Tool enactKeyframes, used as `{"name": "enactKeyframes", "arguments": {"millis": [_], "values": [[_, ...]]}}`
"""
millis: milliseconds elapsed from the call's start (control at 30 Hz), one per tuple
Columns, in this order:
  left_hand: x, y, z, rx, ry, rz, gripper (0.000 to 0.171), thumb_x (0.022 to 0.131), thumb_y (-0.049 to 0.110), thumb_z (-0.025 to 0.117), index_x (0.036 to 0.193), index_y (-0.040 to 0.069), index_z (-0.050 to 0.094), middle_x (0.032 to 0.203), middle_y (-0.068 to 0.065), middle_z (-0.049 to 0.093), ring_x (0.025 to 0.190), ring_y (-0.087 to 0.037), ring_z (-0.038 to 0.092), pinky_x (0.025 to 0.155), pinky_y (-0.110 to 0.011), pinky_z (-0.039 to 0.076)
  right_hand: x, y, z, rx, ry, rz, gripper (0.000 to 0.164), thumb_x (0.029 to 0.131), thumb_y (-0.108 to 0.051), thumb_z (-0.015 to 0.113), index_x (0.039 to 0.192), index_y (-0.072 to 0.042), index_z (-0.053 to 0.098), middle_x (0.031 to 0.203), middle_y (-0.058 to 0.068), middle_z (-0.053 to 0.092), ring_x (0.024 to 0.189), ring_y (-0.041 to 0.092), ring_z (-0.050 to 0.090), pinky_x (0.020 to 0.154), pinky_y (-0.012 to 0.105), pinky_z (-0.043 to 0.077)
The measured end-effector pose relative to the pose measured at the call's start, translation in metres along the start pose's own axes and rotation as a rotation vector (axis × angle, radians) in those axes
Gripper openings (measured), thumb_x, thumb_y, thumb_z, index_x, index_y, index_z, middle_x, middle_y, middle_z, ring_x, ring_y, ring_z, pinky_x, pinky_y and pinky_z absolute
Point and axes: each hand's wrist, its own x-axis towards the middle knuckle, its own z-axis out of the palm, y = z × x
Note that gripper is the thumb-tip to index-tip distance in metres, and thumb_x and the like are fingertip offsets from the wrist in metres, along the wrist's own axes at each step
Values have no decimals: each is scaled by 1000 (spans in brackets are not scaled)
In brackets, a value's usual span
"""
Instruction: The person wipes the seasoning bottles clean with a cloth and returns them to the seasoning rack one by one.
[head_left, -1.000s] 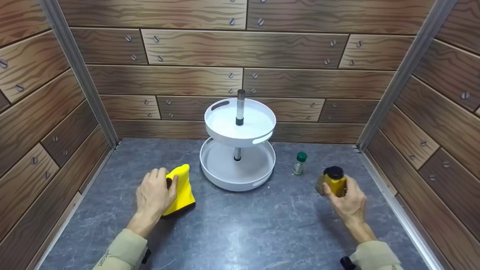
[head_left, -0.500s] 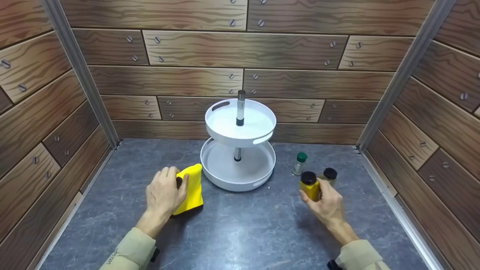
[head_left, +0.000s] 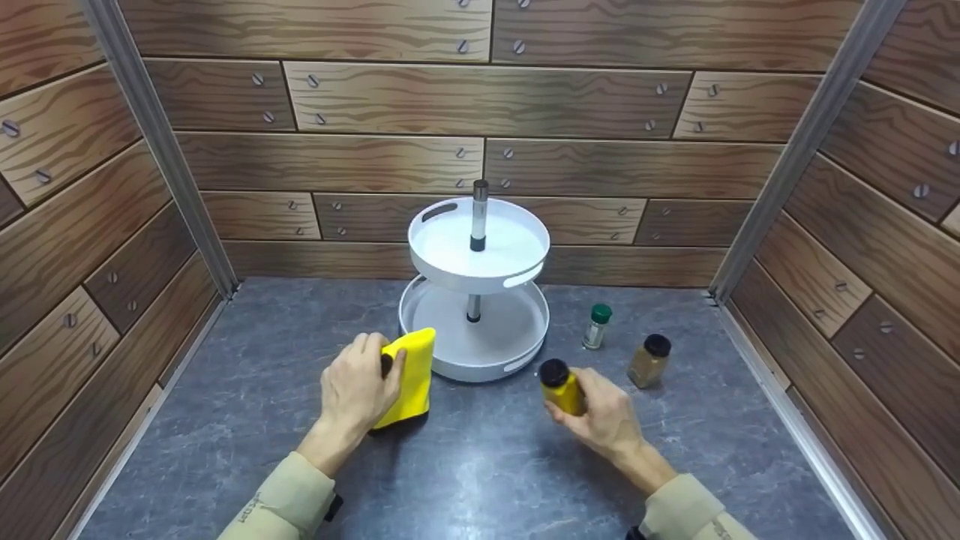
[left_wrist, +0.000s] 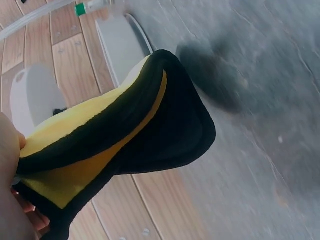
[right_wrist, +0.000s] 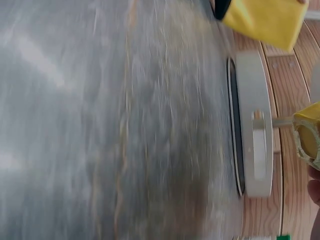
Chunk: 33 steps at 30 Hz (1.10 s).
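My left hand (head_left: 356, 394) grips a folded yellow cloth (head_left: 411, 379) with black edging. The cloth hangs in front of the lower left of a white two-tier round tray (head_left: 499, 341) and overlaps it in the head view. Its dark underside and yellow fold show in the left wrist view, where the cloth (left_wrist: 90, 122) spreads out above the grey tabletop. Between the thumb and fingers of my right hand (head_left: 607, 416) is a yellow jar with a black lid (head_left: 564, 394), tilted, right of the tray's front. The jar's base (right_wrist: 307, 137) faces the right wrist camera.
A small clear bottle with a green cap (head_left: 596, 330) stands right of the tray. Farther right is a brown-filled jar with a black lid (head_left: 649, 364). Wood-patterned walls (head_left: 390, 97) with metal corner posts (head_left: 161, 142) enclose the grey tabletop (head_left: 480, 465) at the back and sides.
My right hand has carried the yellow jar left from beside the brown jar, which is now in full view. My left hand and the cloth have moved right, to the front of the tray.
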Motion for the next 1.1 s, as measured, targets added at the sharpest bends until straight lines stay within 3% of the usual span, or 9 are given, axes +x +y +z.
{"name": "enactKeyframes", "arguments": {"millis": [267, 433, 633, 967, 1100], "values": [[-1, 20, 4, -17, -22, 19, 31, 104, 38, 79, 95, 11, 68, 75, -4, 64, 58, -17, 54, 51, -34, 52, 10, -29, 15, 61, -109, 7, 53, 81, -32, 97, 119, -5, 72, 95, 5, 79, 74, 12, 70, 64, 24, 61], [-2, 29, 6, -38, 0, 32, 30, 102, 37, 81, 94, 11, 68, 73, -2, 62, 56, -17, 54, 50, -34, 50, 16, -43, 20, 76, -171, 6, 55, 81, -35, 97, 122, -9, 72, 97, 3, 79, 75, 10, 68, 64, 21, 57], [-5, 42, 12, -102, 54, 57, 28, 98, 34, 85, 94, 11, 70, 76, -4, 68, 57, -20, 61, 50, -35, 51, 18, -53, 26, 69, -192, -34, 52, 83, -39, 96, 121, -11, 73, 95, 1, 77, 73, 7, 63, 61, 17, 52], [-13, 68, 21, -178, 56, 77, 25, 96, 34, 87, 98, 14, 72, 84, -1, 73, 62, -18, 67, 53, -34, 53, 25, -66, 30, 12, -257, -22, 56, 87, -41, 93, 128, -10, 70, 95, 0, 72, 63, 4, 56, 55, 15, 46], [-15, 75, 24, -217, 86, 104, 25, 96, 33, 87, 98, 14, 72, 84, -1, 74, 62, -17, 67, 53, -33, 53, 27, -68, 31, -1, -265, -26, 58, 89, -40, 91, 132, -9, 68, 99, 1, 68, 63, 4, 52, 54, 17, 45]]}}
